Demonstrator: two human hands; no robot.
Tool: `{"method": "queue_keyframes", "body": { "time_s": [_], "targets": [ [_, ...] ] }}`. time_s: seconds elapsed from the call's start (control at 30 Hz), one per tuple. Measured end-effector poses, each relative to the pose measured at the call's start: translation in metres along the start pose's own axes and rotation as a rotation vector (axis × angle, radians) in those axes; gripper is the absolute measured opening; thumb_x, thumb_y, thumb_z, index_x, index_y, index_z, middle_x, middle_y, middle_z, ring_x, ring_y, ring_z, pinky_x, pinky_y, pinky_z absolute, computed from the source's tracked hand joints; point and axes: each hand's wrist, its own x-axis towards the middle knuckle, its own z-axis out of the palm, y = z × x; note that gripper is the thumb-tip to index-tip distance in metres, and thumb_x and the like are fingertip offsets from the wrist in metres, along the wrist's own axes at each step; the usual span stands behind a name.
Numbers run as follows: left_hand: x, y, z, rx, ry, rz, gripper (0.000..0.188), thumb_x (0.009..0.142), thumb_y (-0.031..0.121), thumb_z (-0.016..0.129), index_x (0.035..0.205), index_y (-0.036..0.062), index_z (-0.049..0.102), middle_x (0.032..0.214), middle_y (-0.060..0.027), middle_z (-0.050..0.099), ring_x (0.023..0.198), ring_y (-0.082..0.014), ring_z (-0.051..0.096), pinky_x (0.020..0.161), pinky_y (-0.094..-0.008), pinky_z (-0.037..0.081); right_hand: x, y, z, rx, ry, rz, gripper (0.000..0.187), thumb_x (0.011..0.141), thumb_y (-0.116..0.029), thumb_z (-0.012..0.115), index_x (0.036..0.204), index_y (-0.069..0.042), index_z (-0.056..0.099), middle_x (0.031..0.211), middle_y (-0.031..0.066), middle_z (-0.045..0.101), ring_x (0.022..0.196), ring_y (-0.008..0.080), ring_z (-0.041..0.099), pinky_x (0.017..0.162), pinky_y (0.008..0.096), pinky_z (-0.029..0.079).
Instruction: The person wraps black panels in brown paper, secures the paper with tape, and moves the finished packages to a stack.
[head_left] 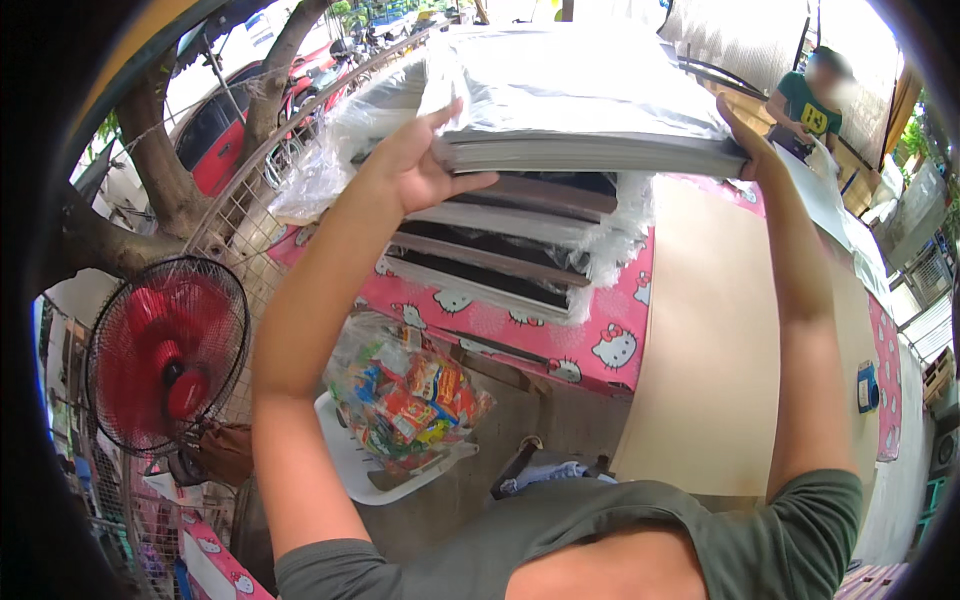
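Both my arms reach forward to a thick stack of flat panels (590, 152), pale-edged and covered on top with white plastic wrap (570, 85). My left hand (412, 160) grips its near left corner, some fingers up along the wrap and one digit stretched along the lower edge. At the right end, my right hand (745, 140) clasps the side, its fingertips partly hidden. Below lie more dark panels (490, 250) with brown edges and clear plastic wrapping. Whether the upper stack touches them, I cannot tell.
A pink cartoon-print cloth (610, 345) covers the table, with a large beige sheet (705, 350) to the right. A blue tape roll (867, 387) lies there. Left are a red fan (170, 355) and a white chair (350, 470) holding a bag of packets (410, 395). Another person (808, 105) works back right.
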Motion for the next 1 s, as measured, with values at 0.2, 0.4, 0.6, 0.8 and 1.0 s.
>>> {"method": "queue_keyframes", "body": {
  "time_s": [0.2,0.4,0.6,0.8,1.0],
  "targets": [
    [-0.012,-0.026,-0.036,0.147,0.053,0.000,0.034,0.090,0.031,0.048,0.115,0.0072,0.049,0.108,-0.0125,0.057,0.093,-0.0237,0.058,0.067,-0.0444,0.056,-0.007,0.042,-0.019,-0.051,-0.199,-0.092,0.061,0.082,-0.051,0.059,0.125,-0.008,0.048,0.103,0.0094,0.061,0.092,0.0140,0.058,0.079,0.0311,0.050],
    [-0.086,-0.041,-0.041,0.008,-0.146,-0.103,0.039,0.090,0.028,0.050,0.120,0.0041,0.046,0.108,-0.0142,0.060,0.090,-0.0252,0.063,0.062,-0.0411,0.056,-0.023,0.030,-0.010,-0.095,-0.192,-0.099,0.060,0.081,-0.048,0.061,0.122,-0.006,0.049,0.105,0.0107,0.060,0.094,0.0163,0.058,0.083,0.0325,0.048],
    [-0.053,-0.033,-0.072,0.057,-0.222,-0.249,0.057,0.089,0.049,0.040,0.123,0.0037,0.047,0.111,-0.0133,0.059,0.101,-0.0262,0.059,0.082,-0.0433,0.047,-0.047,0.028,0.016,-0.158,-0.200,-0.075,0.058,0.080,-0.045,0.063,0.120,-0.004,0.051,0.106,0.0120,0.060,0.095,0.0187,0.059,0.087,0.0339,0.046],
    [0.050,-0.002,-0.049,0.200,-0.072,-0.277,0.069,0.084,0.064,0.041,0.119,0.0055,0.054,0.113,-0.0092,0.060,0.102,-0.0243,0.057,0.091,-0.0402,0.044,-0.099,0.036,0.019,-0.120,-0.212,-0.041,0.057,0.079,-0.042,0.066,0.118,-0.002,0.052,0.108,0.0133,0.060,0.097,0.0211,0.059,0.091,0.0353,0.044],
    [-0.028,-0.069,0.018,0.196,0.115,-0.163,0.062,0.085,0.042,0.058,0.123,-0.0043,0.045,0.120,-0.0164,0.054,0.104,-0.0276,0.057,0.090,-0.0381,0.048,-0.158,0.114,-0.015,0.510,-0.247,0.203,0.046,0.074,-0.030,0.074,0.103,0.003,0.060,0.097,0.0177,0.062,0.091,0.0245,0.061,0.086,0.0369,0.047]
  ]
}}
